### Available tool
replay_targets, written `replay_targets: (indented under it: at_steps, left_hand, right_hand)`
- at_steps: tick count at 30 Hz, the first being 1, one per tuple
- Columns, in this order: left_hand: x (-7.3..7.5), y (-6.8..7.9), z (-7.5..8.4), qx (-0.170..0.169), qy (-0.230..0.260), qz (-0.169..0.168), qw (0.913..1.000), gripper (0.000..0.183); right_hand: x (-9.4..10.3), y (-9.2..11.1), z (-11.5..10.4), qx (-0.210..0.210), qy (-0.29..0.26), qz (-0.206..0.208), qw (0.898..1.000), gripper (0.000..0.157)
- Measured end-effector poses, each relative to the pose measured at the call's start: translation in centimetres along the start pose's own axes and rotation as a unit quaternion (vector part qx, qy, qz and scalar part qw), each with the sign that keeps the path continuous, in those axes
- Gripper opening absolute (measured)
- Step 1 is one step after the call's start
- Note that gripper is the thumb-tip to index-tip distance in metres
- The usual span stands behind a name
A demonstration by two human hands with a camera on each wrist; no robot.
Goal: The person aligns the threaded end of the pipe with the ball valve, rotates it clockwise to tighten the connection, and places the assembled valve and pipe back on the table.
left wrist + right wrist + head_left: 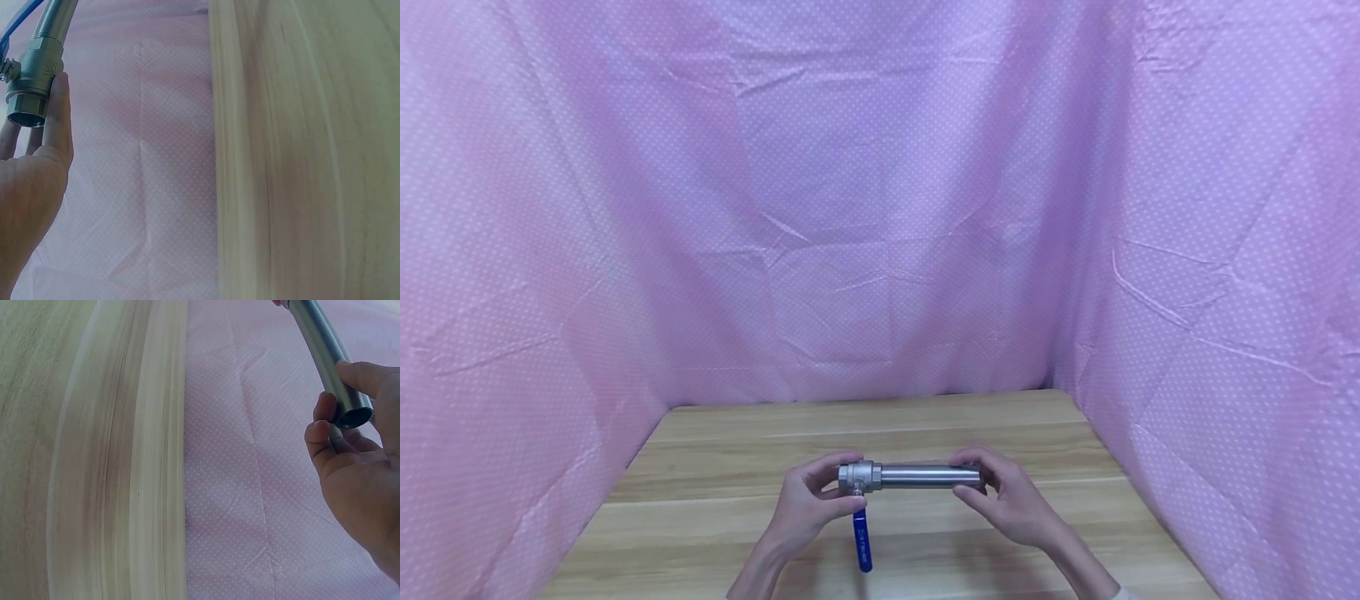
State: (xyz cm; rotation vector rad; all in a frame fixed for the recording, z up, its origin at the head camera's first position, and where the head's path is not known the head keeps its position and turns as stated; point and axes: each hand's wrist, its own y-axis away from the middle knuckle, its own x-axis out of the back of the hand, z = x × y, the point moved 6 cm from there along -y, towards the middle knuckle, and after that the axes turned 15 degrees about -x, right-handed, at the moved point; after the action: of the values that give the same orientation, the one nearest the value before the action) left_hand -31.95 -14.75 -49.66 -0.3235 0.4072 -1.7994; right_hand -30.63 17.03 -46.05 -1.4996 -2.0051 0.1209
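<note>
A silver ball valve with a blue lever handle is joined end to end with a smooth metal pipe. Both are held level above the table, and the lever points toward the person. My left hand grips the valve body, thumb by the base of the lever and fingers behind. At the pipe's far right end, my right hand pinches it between thumb and fingers. The right wrist view shows the pipe's open end; the left wrist view shows the valve's hollow hexagonal end.
Below the hands is a wooden table with light grain. Pink dotted cloth hangs behind it and along both sides. The table's edge runs down the left wrist view.
</note>
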Motion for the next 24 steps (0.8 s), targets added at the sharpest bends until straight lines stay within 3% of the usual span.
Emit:
replay_targets:
  at_steps: [6,14,24]
  left_hand:
    - [0.09,0.02,-0.04,0.004,-0.007,-0.001,1.0,0.069]
    - [-0.02,-0.08,-0.07,-0.004,-0.003,-0.006,1.0,0.068]
    - [0.07,-0.08,-0.01,-0.003,-0.007,-0.005,1.0,0.068]
  right_hand:
    - [0.0,-0.12,0.37,-0.024,-0.015,-0.01,1.0,0.027]
    - [0.07,-0.03,0.48,-0.01,-0.004,-0.009,1.0,0.038]
    - [-0.09,-0.15,0.56,-0.03,-0.021,-0.026,0.999,0.027]
